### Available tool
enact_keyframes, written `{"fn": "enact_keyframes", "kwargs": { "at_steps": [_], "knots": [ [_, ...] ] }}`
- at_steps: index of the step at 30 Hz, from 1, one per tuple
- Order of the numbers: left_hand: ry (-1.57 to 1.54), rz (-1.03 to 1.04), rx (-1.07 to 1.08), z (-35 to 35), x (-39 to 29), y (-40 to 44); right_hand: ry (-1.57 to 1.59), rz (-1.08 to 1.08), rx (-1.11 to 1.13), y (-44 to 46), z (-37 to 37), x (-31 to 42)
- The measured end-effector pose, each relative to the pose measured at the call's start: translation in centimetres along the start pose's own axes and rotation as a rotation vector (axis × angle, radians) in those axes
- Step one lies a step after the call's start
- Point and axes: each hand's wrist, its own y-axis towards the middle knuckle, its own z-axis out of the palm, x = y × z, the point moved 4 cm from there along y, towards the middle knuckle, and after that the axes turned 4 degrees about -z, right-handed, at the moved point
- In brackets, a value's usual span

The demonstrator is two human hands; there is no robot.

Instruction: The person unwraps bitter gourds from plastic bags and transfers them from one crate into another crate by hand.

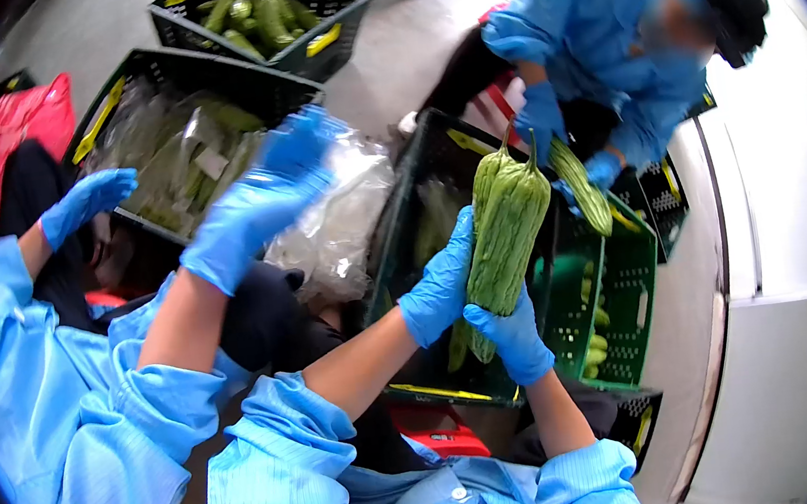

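Observation:
Two green, ridged bitter gourds [510,229] stand side by side between my hands, stems pointing away from me. My left hand [443,287], in a blue glove, grips them along their left side. Around their lower ends is my right hand [515,339], gloved too, with its fingers partly hidden by the gourds. Below the held gourds is a dark green crate [389,272], and more green produce shows in it beside my left hand.
Across from me a co-worker [590,48] holds a slimmer gourd [579,188]. Another worker's blurred gloved hand [266,198] is at my left, by clear plastic bags [340,229]. Crates of green produce [269,22] stand at the back; a green crate [624,326] is at the right.

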Motion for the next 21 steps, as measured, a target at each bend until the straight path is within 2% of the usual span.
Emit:
{"fn": "enact_keyframes", "kwargs": {
  "at_steps": [3,6,8,17,21],
  "knots": [
    [0.102,-0.126,0.141,-0.4,2.1,1.4,0.388,0.208,0.028,-4.0,-1.6,-0.2],
    [0.566,-0.24,-0.098,-2.2,1.8,2.1,0.71,0.278,0.025,-7.5,-1.6,0.9],
    [0.642,-0.224,-0.104,-1.9,1.5,2.3,0.863,0.329,-0.004,-9.2,-2.0,0.8],
    [0.907,-0.353,-0.243,-3.1,5.9,3.2,0.947,0.316,-0.21,-14.1,-8.5,-2.2],
    [1.539,-0.394,0.023,-3.2,11.0,2.7,0.876,0.244,-0.328,-13.8,-14.7,-2.6]
  ]
}}
